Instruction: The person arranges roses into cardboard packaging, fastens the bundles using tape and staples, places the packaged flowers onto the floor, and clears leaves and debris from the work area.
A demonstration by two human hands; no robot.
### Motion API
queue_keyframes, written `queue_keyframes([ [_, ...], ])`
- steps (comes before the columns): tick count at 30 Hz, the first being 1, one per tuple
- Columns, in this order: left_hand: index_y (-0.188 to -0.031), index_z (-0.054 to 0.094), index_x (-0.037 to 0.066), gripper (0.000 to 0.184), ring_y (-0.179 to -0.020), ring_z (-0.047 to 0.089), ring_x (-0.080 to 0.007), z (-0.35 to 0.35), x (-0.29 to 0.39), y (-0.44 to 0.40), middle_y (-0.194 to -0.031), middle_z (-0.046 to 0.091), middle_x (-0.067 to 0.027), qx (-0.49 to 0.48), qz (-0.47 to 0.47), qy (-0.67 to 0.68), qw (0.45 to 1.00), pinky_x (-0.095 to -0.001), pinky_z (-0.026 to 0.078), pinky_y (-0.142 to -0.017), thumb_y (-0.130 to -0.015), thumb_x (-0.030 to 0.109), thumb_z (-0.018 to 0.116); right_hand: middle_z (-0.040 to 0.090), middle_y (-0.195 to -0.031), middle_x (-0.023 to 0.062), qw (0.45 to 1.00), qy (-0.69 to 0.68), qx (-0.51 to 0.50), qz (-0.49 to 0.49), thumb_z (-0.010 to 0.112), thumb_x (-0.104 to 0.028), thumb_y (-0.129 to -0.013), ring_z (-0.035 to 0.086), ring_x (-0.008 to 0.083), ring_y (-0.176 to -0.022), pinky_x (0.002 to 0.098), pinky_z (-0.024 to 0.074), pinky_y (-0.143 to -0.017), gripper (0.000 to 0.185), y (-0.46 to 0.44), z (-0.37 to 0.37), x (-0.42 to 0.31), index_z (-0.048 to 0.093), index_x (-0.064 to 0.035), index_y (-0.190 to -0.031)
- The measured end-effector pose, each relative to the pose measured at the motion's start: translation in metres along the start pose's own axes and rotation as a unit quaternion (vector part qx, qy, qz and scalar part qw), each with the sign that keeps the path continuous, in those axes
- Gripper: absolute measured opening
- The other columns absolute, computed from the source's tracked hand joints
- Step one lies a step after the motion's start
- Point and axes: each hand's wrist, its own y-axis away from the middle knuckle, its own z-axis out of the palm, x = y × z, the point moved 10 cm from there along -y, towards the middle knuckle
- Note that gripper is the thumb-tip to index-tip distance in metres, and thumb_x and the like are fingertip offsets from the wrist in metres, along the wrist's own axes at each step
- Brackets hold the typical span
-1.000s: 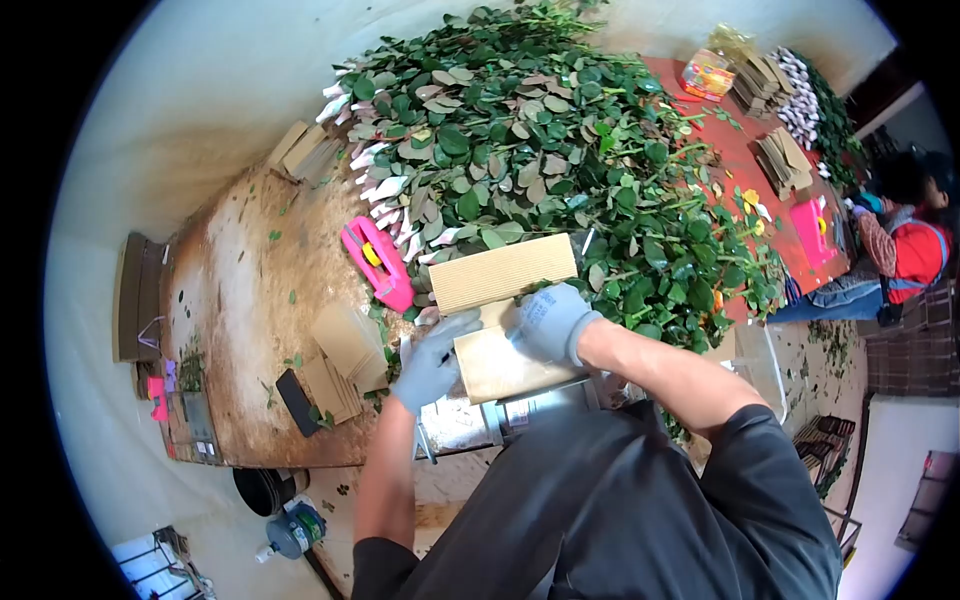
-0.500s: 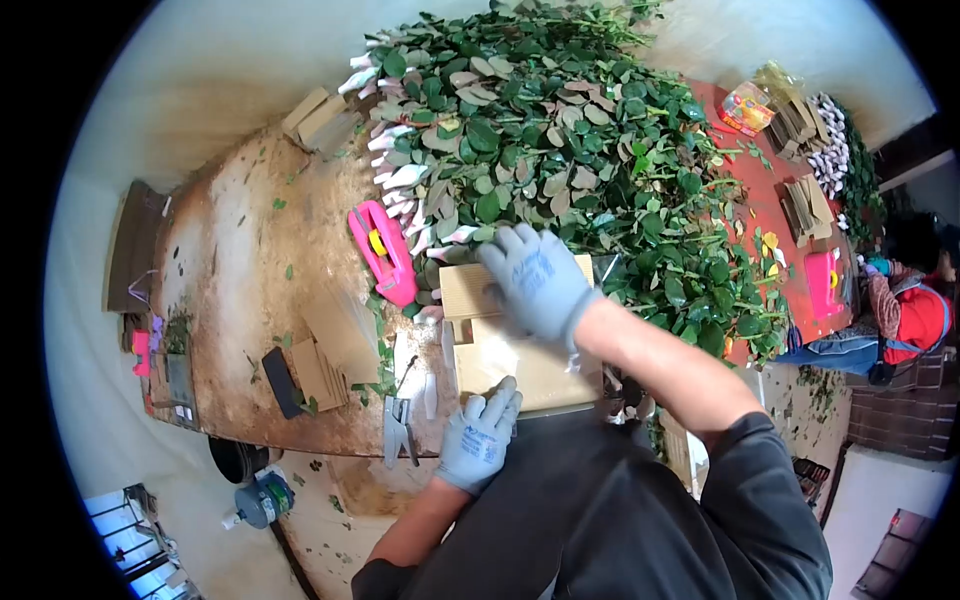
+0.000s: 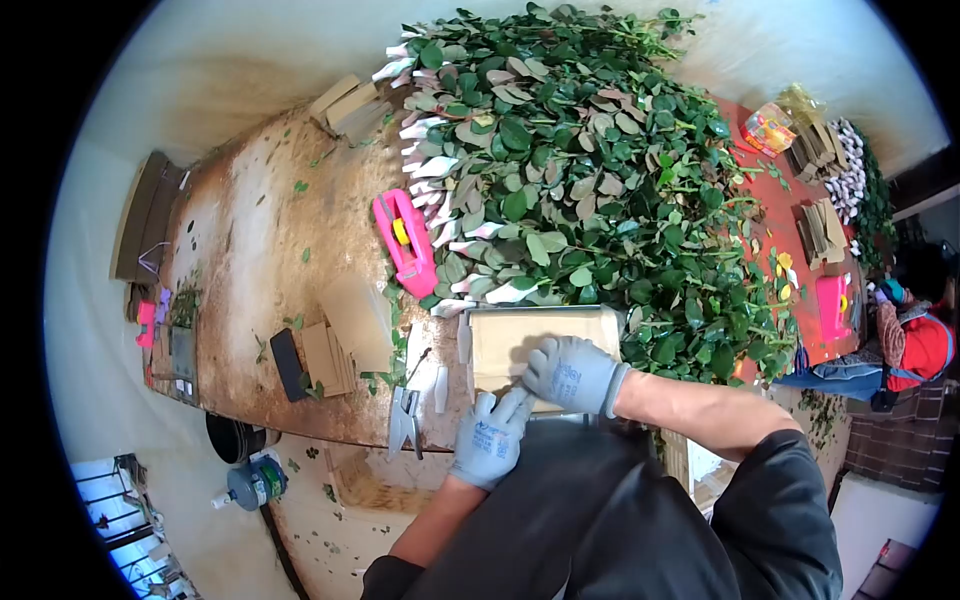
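Observation:
In front of my body a shallow metal-edged frame (image 3: 540, 309) holds a sheet of brown paper (image 3: 530, 340), which lies flat over it. My right hand (image 3: 575, 376), in a grey glove, rests on the paper near its front edge with fingers curled down onto it. My left hand (image 3: 487, 437), gloved the same way, is at the front left corner, its fingers closed at the paper's edge. The two hands' fingertips almost meet. Behind the frame is a big heap of leafy rose stems (image 3: 600, 180), their heads in white sleeves (image 3: 435, 167) pointing left.
Left of the frame are a pink tape dispenser (image 3: 405, 243), a metal stapler-like tool (image 3: 404, 420), cardboard pieces (image 3: 328, 358) and a dark flat block (image 3: 289, 365). Another person in red (image 3: 915, 350) stands far right by a red table (image 3: 760, 180) with cardboard stacks (image 3: 822, 233).
My right hand has come down toward me and rightward, near my left hand. The ridged cardboard flap under it no longer shows; flat brown paper does. The whole view has shifted slightly.

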Motion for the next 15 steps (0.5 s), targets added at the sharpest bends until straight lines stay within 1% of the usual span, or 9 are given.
queue_keyframes([
  [3,-0.123,0.070,0.010,0.045,-0.090,0.053,-0.0258,0.001,-0.003,0.001,-0.128,0.063,0.0001,0.010,0.000,0.001,1.000,-0.0375,0.052,-0.076,-0.079,0.015,0.064,0.062,-0.102,0.0082,0.999,0.023,-0.029,-0.025,0.058,-0.021,-0.090,0.062,0.0260,-0.089,0.0386,0.0531,-0.064,0.019,0.001,0.005,-0.002,0.065,-0.0105,-0.105],
  [5,-0.120,0.072,0.010,0.041,-0.091,0.056,-0.0260,-0.003,-0.005,0.000,-0.124,0.065,-0.0013,0.018,-0.003,0.015,1.000,-0.0373,0.052,-0.077,-0.080,0.013,0.065,0.063,-0.105,0.0085,0.999,0.029,-0.009,-0.023,0.062,-0.022,-0.087,0.063,0.0246,-0.098,0.0346,0.0563,-0.066,0.024,0.004,0.012,-0.002,0.066,-0.0082,-0.107],
  [7,-0.117,0.073,0.009,0.037,-0.092,0.059,-0.0263,-0.009,-0.014,0.001,-0.120,0.068,-0.0027,0.029,-0.015,0.030,0.999,-0.0372,0.053,-0.079,-0.080,0.010,0.066,0.062,-0.105,0.0082,0.998,0.060,-0.007,-0.016,0.062,-0.021,-0.087,0.062,0.0236,-0.099,0.0333,0.0554,-0.066,0.026,0.008,0.006,-0.011,0.065,-0.0078,-0.109],
  [9,-0.112,0.074,0.007,0.029,-0.095,0.066,-0.0285,-0.041,-0.038,0.011,-0.112,0.072,-0.0074,0.111,0.012,0.250,0.962,-0.0399,0.055,-0.084,-0.084,0.006,0.067,0.061,-0.105,0.0079,0.996,0.092,-0.002,-0.010,0.062,-0.021,-0.088,0.061,0.0225,-0.099,0.0320,0.0544,-0.066,0.028,0.010,-0.004,-0.016,0.064,-0.0073,-0.112],
  [10,-0.106,0.074,0.004,0.019,-0.101,0.069,-0.0318,-0.050,-0.065,0.023,-0.107,0.073,-0.0125,0.157,-0.075,0.271,0.947,-0.0431,0.055,-0.088,-0.089,0.005,0.067,0.061,-0.103,0.0092,0.997,0.072,0.001,0.014,0.058,-0.018,-0.090,0.061,0.0234,-0.095,0.0345,0.0537,-0.066,0.034,0.011,-0.010,-0.014,0.060,-0.0038,-0.121],
  [11,-0.106,0.074,0.004,0.019,-0.101,0.069,-0.0318,-0.050,-0.078,0.029,-0.107,0.073,-0.0125,0.159,-0.078,0.271,0.946,-0.0431,0.055,-0.088,-0.089,0.005,0.067,0.061,-0.101,0.0106,0.998,0.052,0.004,0.041,0.055,-0.016,-0.091,0.061,0.0243,-0.091,0.0370,0.0530,-0.066,0.041,0.012,-0.016,-0.011,0.057,-0.0004,-0.129],
  [12,-0.111,0.072,0.003,0.023,-0.102,0.069,-0.0334,-0.047,-0.108,0.037,-0.109,0.072,-0.0146,0.178,-0.155,0.226,0.945,-0.0437,0.056,-0.088,-0.089,0.008,0.068,0.061,-0.105,0.0121,0.997,0.063,-0.033,0.041,0.055,-0.017,-0.092,0.062,0.0259,-0.095,0.0372,0.0540,-0.066,0.047,0.012,-0.014,-0.012,0.053,-0.0003,-0.136],
  [13,-0.116,0.070,0.003,0.028,-0.103,0.069,-0.0349,-0.045,-0.132,0.043,-0.112,0.070,-0.0166,0.199,-0.230,0.177,0.936,-0.0442,0.056,-0.089,-0.089,0.010,0.069,0.061,-0.105,0.0121,0.997,0.064,-0.031,0.036,0.055,-0.017,-0.092,0.062,0.0259,-0.095,0.0372,0.0540,-0.066,0.047,0.012,-0.011,-0.013,0.053,-0.0003,-0.136],
  [15,-0.121,0.066,0.002,0.034,-0.103,0.069,-0.0353,-0.040,-0.148,0.031,-0.114,0.068,-0.0177,0.185,-0.261,0.091,0.943,-0.0443,0.056,-0.088,-0.088,0.013,0.070,0.060,-0.110,0.0143,0.997,0.045,-0.025,0.061,0.056,-0.019,-0.092,0.063,0.0280,-0.098,0.0380,0.0555,-0.067,0.046,0.009,-0.002,-0.009,0.054,-0.0011,-0.135],
])
